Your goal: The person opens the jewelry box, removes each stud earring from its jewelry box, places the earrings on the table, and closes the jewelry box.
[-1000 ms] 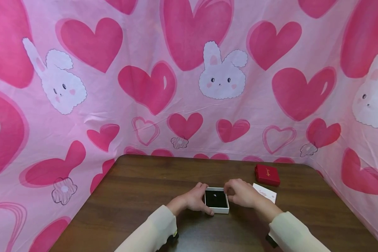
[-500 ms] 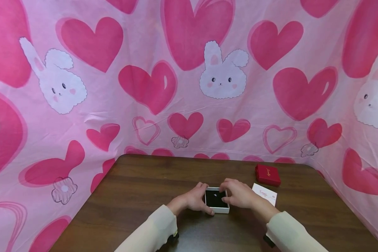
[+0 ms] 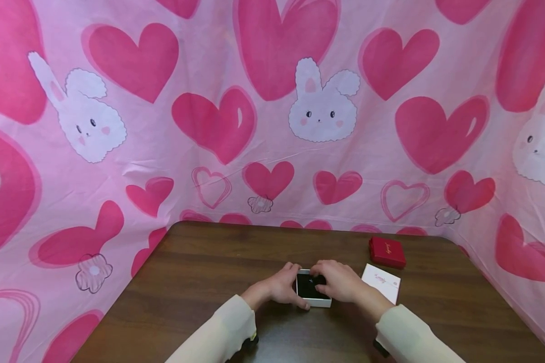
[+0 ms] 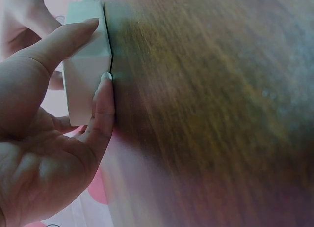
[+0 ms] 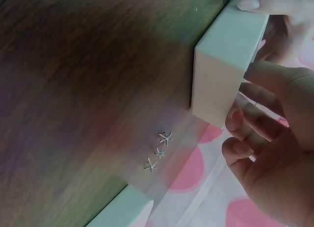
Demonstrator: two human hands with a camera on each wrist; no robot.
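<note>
A small white box with a black insert sits on the table. My left hand grips its left side, thumb along the front wall in the left wrist view. On the insert lies a tiny silver piece. From the right, my right hand reaches over the rim, index finger and thumb apart over the insert near that piece. In the right wrist view its other fingers curl outside the box wall. Silver starfish-shaped jewelry lies on the table beside the box, hidden behind my right hand in the head view.
A white lid with pink print lies just right of my right hand. Behind it stands a red box with gold lettering. The brown wooden table meets a pink heart-and-rabbit curtain at the back.
My right hand has moved left from the box's right rim to over the insert, its thumb and index finger now near the silver piece. My left hand keeps its grip on the box.
</note>
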